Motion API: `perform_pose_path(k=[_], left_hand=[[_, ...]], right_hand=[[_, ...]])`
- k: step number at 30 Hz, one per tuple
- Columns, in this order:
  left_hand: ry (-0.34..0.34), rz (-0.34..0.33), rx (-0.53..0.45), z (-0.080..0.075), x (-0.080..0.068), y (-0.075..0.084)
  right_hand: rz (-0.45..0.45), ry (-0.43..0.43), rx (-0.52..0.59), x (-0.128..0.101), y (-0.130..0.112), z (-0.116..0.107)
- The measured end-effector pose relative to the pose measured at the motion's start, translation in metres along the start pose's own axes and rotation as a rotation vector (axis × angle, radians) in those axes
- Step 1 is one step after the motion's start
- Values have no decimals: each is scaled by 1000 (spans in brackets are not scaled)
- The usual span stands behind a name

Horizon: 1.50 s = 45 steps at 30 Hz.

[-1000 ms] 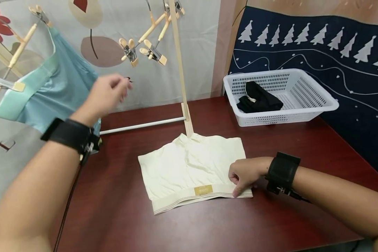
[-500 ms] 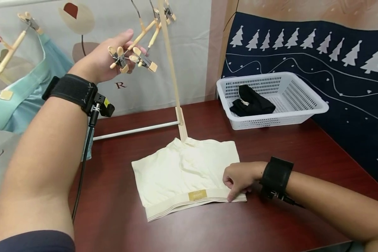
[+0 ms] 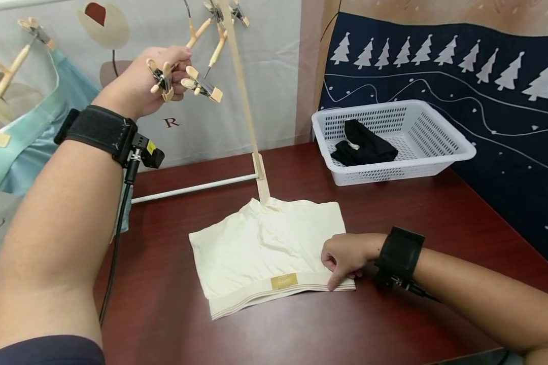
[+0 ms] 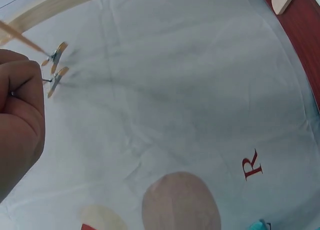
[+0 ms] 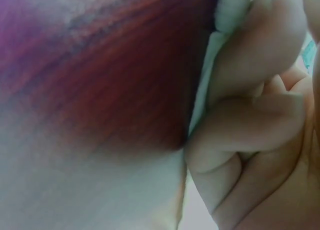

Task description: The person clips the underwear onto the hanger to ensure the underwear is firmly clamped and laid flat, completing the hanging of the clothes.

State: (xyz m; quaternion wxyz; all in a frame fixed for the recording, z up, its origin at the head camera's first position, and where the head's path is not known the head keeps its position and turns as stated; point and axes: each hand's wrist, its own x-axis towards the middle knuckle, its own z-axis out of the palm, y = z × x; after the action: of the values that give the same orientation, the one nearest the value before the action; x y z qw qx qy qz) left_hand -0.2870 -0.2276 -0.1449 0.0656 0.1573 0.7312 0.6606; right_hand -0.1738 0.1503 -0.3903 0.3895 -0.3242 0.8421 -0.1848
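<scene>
In the head view, my left hand (image 3: 141, 81) is raised at the rack and grips the arm of a wooden clip hanger (image 3: 201, 31). One clip (image 3: 162, 80) of this hanger sticks out in front of the fingers. Just to the right hangs a second clip hanger (image 3: 217, 53). Cream boxer briefs (image 3: 237, 248) lie flat on the table, waistband toward me, with a gold label (image 3: 284, 281). My right hand (image 3: 347, 253) pinches the waistband near its right end, thumb on top. Up close, the right wrist view shows curled fingers (image 5: 250, 125) against the cloth edge.
Light blue underwear (image 3: 32, 137) hangs from a clip hanger at the left. A white basket (image 3: 392, 170) with a folded black garment (image 3: 367, 144) stands at the back right. The rack's wooden post (image 3: 242, 86) rises behind the briefs, and its white bottom bar (image 3: 196, 188) runs left.
My left hand has moved right from beside the blue underwear to the clip hanger, and its fingers have closed round the arm. My right hand has stayed on the waistband.
</scene>
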Motion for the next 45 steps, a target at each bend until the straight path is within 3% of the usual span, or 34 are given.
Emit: perform_pose_path(k=[6,12,15,17,20,23,29,36,40,45], left_hand=[[0,7,-136,-12,-13,4],[139,-21,-205,-34,-48,1],[228,-117,-151,-44,-70,-7],[246,-180,-40,-47,-84,-18],[189,-218,243,-46,-106,-40],[106,-174,493,-42,-129,-68],[-52,-129,590,-24,-157,-124],[-213,-214,673,19,-173,-172],[-304,-55,810,49,-174,-184],[-417,99,953,89,-175,-184]], right_hand=[[2,-1,-6,0,1,1],[-8,-8,-20,3,2,1],[-5,-10,-26,3,3,-1],[5,-6,-34,1,4,-2],[17,-3,-37,-1,4,-3],[12,-1,-36,-2,4,-3],[-4,0,-28,-1,4,-3],[-47,-15,188,-1,14,-5],[-59,68,383,-2,20,-10],[2,170,767,-5,15,-18]])
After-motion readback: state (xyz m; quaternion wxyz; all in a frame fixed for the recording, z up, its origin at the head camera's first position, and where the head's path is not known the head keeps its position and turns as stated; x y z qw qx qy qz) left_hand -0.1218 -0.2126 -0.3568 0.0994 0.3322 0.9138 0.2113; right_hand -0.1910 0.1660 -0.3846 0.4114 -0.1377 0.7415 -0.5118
